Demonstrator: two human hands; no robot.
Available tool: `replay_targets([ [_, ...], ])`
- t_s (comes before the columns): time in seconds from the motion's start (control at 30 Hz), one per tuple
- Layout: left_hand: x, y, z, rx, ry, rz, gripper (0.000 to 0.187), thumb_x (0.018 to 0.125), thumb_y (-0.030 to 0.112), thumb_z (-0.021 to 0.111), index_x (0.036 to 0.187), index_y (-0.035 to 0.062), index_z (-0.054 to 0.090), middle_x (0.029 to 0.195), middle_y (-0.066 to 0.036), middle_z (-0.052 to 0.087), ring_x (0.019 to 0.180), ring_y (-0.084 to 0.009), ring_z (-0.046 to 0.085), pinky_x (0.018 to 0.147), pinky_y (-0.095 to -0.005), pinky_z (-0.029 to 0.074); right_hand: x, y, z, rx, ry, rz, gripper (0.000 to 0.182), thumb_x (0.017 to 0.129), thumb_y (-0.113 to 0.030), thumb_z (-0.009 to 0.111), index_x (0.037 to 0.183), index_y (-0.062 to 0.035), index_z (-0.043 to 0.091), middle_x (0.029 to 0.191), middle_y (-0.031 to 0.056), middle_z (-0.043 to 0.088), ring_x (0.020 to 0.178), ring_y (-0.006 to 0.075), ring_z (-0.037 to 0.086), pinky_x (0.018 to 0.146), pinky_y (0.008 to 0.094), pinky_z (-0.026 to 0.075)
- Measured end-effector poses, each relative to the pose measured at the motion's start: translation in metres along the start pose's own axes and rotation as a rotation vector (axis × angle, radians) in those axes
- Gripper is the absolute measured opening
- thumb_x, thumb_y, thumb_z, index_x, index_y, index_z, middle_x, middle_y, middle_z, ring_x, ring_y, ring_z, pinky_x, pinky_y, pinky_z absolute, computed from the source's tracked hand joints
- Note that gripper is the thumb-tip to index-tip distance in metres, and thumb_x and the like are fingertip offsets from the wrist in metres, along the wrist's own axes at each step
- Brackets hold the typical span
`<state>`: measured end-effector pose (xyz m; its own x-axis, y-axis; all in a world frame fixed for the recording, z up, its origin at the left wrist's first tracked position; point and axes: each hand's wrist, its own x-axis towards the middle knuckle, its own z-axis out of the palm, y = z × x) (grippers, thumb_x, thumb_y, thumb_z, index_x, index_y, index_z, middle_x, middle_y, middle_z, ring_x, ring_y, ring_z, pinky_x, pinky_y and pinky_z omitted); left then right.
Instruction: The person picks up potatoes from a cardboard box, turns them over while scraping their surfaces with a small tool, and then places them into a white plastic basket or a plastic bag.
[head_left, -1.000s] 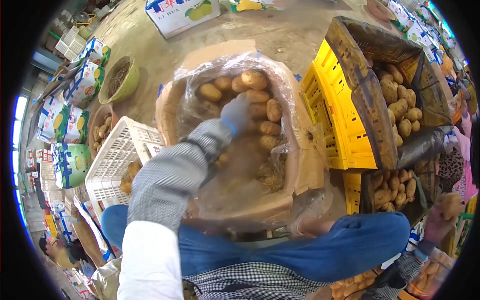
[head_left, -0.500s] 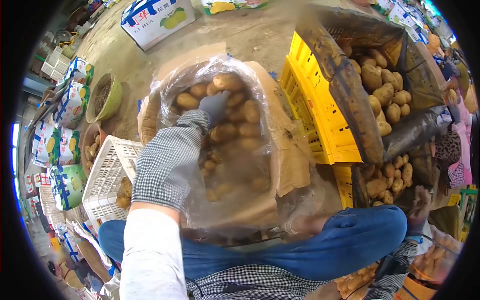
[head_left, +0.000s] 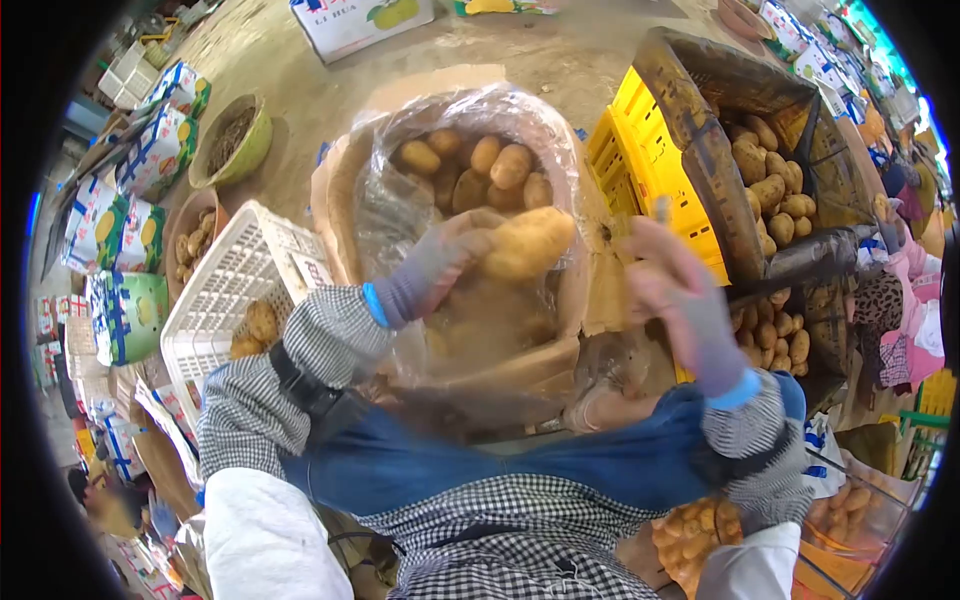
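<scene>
My left hand, in a grey glove, grips a large potato above the plastic-lined cardboard box. More potatoes lie inside the box, at its far end, within the clear plastic liner. To the right of the held potato, my right hand is raised over the box's right edge. Its gloved fingers are apart and somewhat blurred, with nothing in them.
At right, a yellow crate with a dark liner holds potatoes, with more potatoes below. A white basket containing potatoes stands at left. Behind it are a green tub and printed cartons. Another carton stands beyond the box.
My left hand has drawn back from the potatoes in the box and now holds a large one. My right hand has risen from the lower right toward the box. The view has shifted.
</scene>
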<state>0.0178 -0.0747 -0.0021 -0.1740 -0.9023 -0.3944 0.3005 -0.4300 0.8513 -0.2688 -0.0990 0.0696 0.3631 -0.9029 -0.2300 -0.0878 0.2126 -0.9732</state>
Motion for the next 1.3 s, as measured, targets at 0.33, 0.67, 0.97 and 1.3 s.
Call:
replay_targets([
  [0.33,-0.074,-0.035,0.039,0.388,0.143,0.394,0.054,0.087,0.014,0.068,0.136,0.0031,0.046,0.120,-0.011,0.059,0.108,-0.0165,0.058,0.093,-0.0288,0.049,0.013,0.044,0.067,0.308,-0.314,0.221,0.065,0.084,-0.021,0.074,0.138,-0.0043,0.043,0.110,0.0051,0.060,0.091,0.0126,0.060,0.076,0.0270,0.052],
  [0.67,-0.066,-0.019,0.020,-0.075,0.012,0.129,0.068,0.089,0.027,0.070,0.143,0.0035,0.037,0.136,-0.009,0.050,0.124,-0.0179,0.050,0.103,-0.0326,0.044,0.026,0.049,0.066,0.234,-0.384,-0.006,0.078,0.077,-0.006,0.078,0.144,-0.0026,0.036,0.130,0.0063,0.052,0.109,0.0121,0.056,0.089,0.0230,0.049],
  [0.97,-0.055,-0.038,0.029,0.095,0.128,0.362,0.077,0.078,0.008,0.079,0.142,0.0015,0.036,0.133,-0.010,0.051,0.122,-0.0187,0.051,0.104,-0.0319,0.043,0.029,0.054,0.055,-0.006,-0.397,-0.074,0.080,0.070,-0.001,0.080,0.141,-0.0027,0.042,0.133,0.0077,0.052,0.121,0.0154,0.051,0.103,0.0289,0.042],
  [1.3,-0.059,-0.019,0.020,-0.191,0.103,0.092,0.051,0.096,0.035,0.058,0.134,0.0021,0.047,0.123,-0.007,0.059,0.111,-0.0154,0.059,0.093,-0.0283,0.050,0.026,0.069,0.052,-0.078,-0.424,-0.193,0.074,0.072,0.000,0.078,0.138,-0.0013,0.046,0.135,0.0099,0.050,0.123,0.0169,0.049,0.106,0.0308,0.040],
])
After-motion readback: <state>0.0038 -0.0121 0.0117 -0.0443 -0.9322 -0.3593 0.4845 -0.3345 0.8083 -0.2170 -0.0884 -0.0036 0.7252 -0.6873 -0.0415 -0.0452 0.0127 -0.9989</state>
